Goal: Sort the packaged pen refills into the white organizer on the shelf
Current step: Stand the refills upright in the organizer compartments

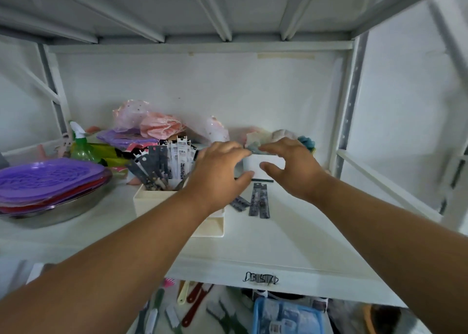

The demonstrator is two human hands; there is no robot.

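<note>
A white organizer (pixel 154 202) stands on the shelf with several packaged pen refills (pixel 162 164) upright in its back compartment. A few more refill packs (pixel 259 202) lie flat on the shelf to its right. Behind those sits a small white box (pixel 253 165). My left hand (pixel 217 174) hovers over the organizer's right side, fingers spread and curled, reaching toward that box. My right hand (pixel 291 166) is beside the box on its right, fingers apart, thumb close to its front. Neither hand clearly grips anything.
Purple and red plastic trays (pixel 48 181) are stacked in a metal basin at left. A green spray bottle (pixel 81 146) and pink and purple bags (pixel 152 126) crowd the back. Shelf uprights (pixel 352 93) stand at right. Brushes and a blue basket (pixel 286 316) lie below.
</note>
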